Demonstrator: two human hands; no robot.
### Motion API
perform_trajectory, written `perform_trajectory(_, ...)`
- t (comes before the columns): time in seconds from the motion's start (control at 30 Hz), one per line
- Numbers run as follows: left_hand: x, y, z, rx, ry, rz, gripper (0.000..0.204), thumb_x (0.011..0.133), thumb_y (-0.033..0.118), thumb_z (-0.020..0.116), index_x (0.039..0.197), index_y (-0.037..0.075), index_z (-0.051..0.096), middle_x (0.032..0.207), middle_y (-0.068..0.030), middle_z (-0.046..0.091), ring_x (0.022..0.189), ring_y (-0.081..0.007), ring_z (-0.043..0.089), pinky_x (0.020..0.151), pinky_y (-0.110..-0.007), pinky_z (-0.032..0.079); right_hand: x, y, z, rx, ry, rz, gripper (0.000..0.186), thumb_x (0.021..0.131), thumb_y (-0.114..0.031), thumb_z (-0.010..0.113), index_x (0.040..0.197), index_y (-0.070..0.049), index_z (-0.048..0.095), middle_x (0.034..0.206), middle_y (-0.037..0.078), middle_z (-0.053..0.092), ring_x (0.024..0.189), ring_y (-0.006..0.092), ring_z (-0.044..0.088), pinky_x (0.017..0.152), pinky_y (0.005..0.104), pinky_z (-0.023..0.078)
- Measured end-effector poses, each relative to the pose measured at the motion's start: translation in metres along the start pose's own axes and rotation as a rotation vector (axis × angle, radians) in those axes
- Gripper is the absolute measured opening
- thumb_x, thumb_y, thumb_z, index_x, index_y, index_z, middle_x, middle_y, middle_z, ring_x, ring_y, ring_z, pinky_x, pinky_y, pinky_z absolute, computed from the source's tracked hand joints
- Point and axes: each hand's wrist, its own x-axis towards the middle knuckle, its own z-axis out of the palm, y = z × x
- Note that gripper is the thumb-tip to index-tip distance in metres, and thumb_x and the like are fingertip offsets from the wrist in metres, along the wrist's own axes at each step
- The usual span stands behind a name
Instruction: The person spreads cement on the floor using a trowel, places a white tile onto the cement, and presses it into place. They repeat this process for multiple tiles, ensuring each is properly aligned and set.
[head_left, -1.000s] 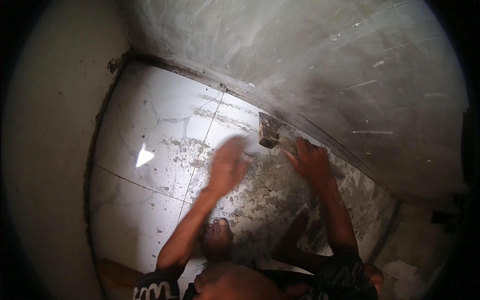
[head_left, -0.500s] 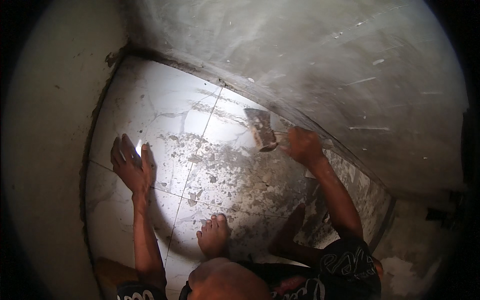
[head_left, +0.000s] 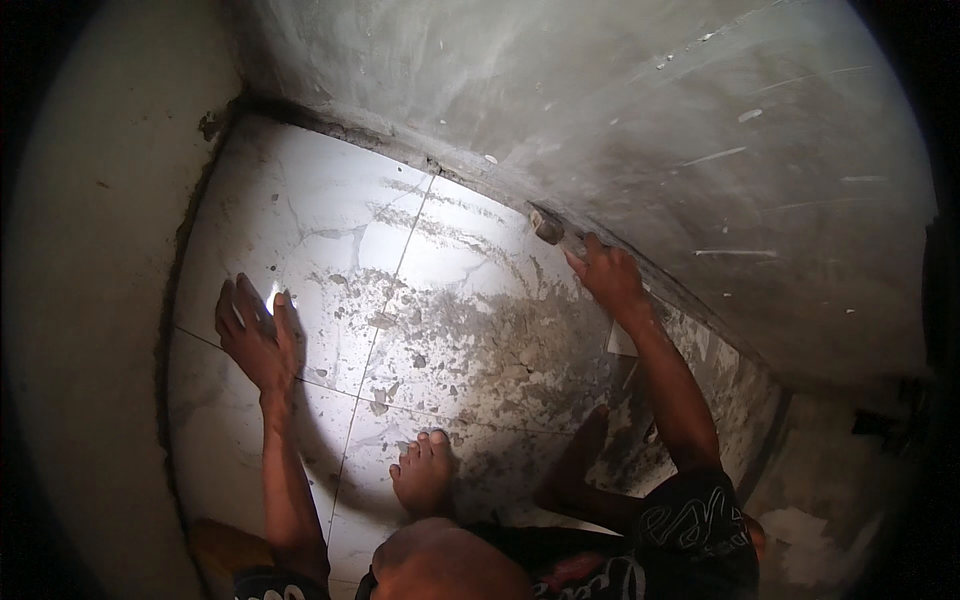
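My right hand [head_left: 608, 272] is closed around the handle of a trowel [head_left: 547, 228], whose blade is coated with dried mortar. The blade now shows nearly edge-on, at the foot of the grey wall [head_left: 640, 130] where it meets the tiles; whether it touches the wall I cannot tell. On the left my left hand [head_left: 258, 335] is open, fingers and thumb apart, over or against the white tile floor [head_left: 300, 180]. Nothing is in it. Crumbs and smears of mortar [head_left: 480, 345] lie across the tiles between my hands, thickest toward the right.
My bare foot [head_left: 422, 470] stands on the tiles at the bottom middle. A second wall [head_left: 100, 250] runs along the left. A dark rough gap [head_left: 330, 128] follows the floor's far edge. A small pale flat piece [head_left: 622, 340] lies beneath my right forearm.
The trowel has swung from over the tiles toward the base of the wall, and its blade has turned from broadside to nearly edge-on. My left hand has hardly moved.
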Motion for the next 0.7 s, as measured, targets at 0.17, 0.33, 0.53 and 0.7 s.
perform_trajectory(0.17, -0.003, -0.013, 0.003, 0.025, 0.03, 0.02, 0.058, 0.097, 0.04, 0.06, 0.144, 0.008, 0.047, 0.143, -0.0218, 0.045, 0.129, -0.0405, 0.043, 0.103, -0.055, 0.038, -0.002, -0.034, -0.038, 0.246, 0.019, -0.079, 0.042, 0.093, -0.037, 0.067, 0.101, 0.003, 0.06, 0.059, 0.02, 0.061, 0.063, 0.0414, 0.066, 0.056, 0.0472, 0.053)
perform_trajectory(0.33, -0.002, -0.001, 0.0, -0.003, 0.009, -0.003, 0.058, 0.097, 0.041, 0.059, 0.145, 0.009, 0.046, 0.143, -0.0216, 0.044, 0.13, -0.0408, 0.042, 0.104, -0.056, 0.038, -0.005, 0.005, -0.007, 0.11, 0.096, -0.122, 0.043, 0.087, -0.035, 0.074, 0.105, 0.001, 0.059, 0.069, 0.02, 0.065, 0.065, 0.0378, 0.067, 0.058, 0.0456, 0.053)
perform_trajectory(0.53, -0.003, -0.009, 0.003, 0.043, -0.001, -0.046, 0.059, 0.098, 0.042, 0.057, 0.146, 0.011, 0.045, 0.145, -0.0211, 0.043, 0.132, -0.041, 0.04, 0.107, -0.056, 0.036, 0.008, -0.025, -0.027, 0.034, -0.12, -0.002, 0.046, 0.09, -0.043, 0.069, 0.107, -0.002, 0.059, 0.062, 0.019, 0.063, 0.06, 0.0353, 0.067, 0.054, 0.0456, 0.053)
perform_trajectory(0.7, -0.004, -0.008, 0.003, 0.002, -0.064, -0.078, 0.062, 0.098, 0.047, 0.053, 0.147, 0.011, 0.043, 0.148, -0.0215, 0.04, 0.136, -0.0404, 0.036, 0.109, -0.057, 0.032, 0.01, -0.021, -0.016, -0.046, 0.041, -0.076, 0.045, 0.093, -0.039, 0.067, 0.106, 0.004, 0.06, 0.051, 0.019, 0.056, 0.05, 0.0387, 0.062, 0.047, 0.0468, 0.048)
